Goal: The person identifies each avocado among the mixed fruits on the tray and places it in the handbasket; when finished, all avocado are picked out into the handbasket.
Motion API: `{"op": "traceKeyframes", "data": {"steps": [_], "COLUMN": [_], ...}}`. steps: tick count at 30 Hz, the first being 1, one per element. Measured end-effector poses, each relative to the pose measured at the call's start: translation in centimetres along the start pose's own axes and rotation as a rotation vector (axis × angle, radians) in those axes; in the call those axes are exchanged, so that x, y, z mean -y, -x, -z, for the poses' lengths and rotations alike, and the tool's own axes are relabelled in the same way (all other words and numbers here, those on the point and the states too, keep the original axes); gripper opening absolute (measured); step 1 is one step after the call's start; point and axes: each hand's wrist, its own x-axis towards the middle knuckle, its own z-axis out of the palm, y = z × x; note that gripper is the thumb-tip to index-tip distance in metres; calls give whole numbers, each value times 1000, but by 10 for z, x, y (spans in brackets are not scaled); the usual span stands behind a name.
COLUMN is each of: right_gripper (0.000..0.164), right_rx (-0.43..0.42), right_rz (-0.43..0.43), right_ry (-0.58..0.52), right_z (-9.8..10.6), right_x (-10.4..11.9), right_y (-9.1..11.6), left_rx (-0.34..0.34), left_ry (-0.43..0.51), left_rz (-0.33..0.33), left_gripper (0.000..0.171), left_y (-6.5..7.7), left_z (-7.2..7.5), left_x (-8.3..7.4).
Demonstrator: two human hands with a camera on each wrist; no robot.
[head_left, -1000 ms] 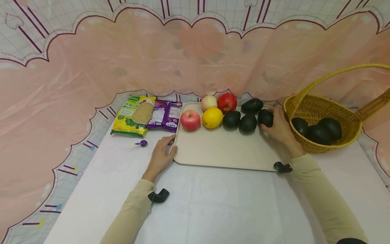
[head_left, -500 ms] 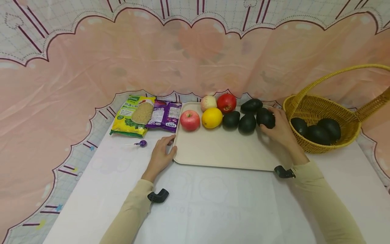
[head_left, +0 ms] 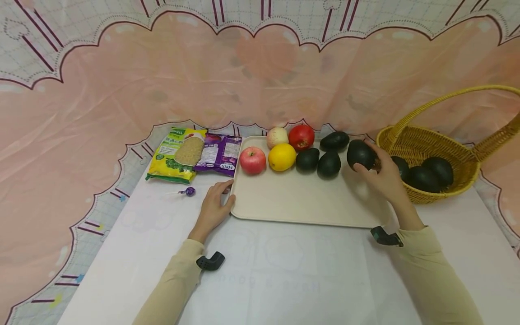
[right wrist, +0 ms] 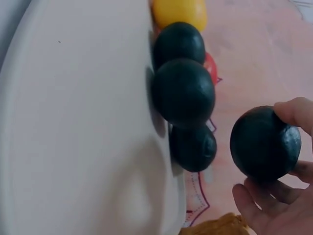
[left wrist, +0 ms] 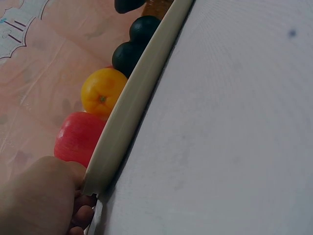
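Note:
My right hand grips a dark green avocado between thumb and fingers, raised over the right end of the beige tray. In the right wrist view this avocado hangs apart from the others, and a soft shadow falls on the tray. Several more avocados sit along the tray's back. At the tray's left edge, my left hand holds the rim; the left wrist view shows its curled fingers at the tray corner.
A yellow wicker basket with avocados in it stands beyond the right hand, its handle arched high. An apple, an orange, a pomegranate and a pale round fruit share the tray. Left lie two packets and a lollipop.
My right hand has lifted the avocado off the back right of the tray and brought it up and slightly right, toward the basket. The left hand stays at the tray's edge.

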Motion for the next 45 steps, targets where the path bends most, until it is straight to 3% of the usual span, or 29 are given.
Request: {"op": "traceKeyframes", "data": {"steps": [12, 21, 24, 32, 34, 40, 45], "right_gripper": [74, 69, 66, 61, 61, 61, 62], "right_rx": [55, 13, 3, -51, -67, -96, -129], "right_rz": [-83, -80, -75, -26, -29, -145, -245], "right_ry": [-39, -73, -140, -480, -510, -465, -525], "right_z": [26, 44, 51, 68, 71, 84, 92], "right_x": [-1, -12, -16, -29, -31, -36, -41], "right_y": [20, 32, 34, 37, 37, 32, 27], "left_rx": [-2, -4, -2, -5, -9, -9, 1], "left_ry": [-1, -4, -3, 7, 5, 7, 7], "left_rz": [-6, -12, -9, -10, -13, -9, -6], "left_gripper": [45, 45, 45, 45, 45, 45, 45], "left_y": [0, 0, 0, 0, 0, 0, 0], "left_z": [0, 0, 0, 1, 1, 1, 0], "left_x": [1, 1, 1, 1, 1, 2, 1]}}
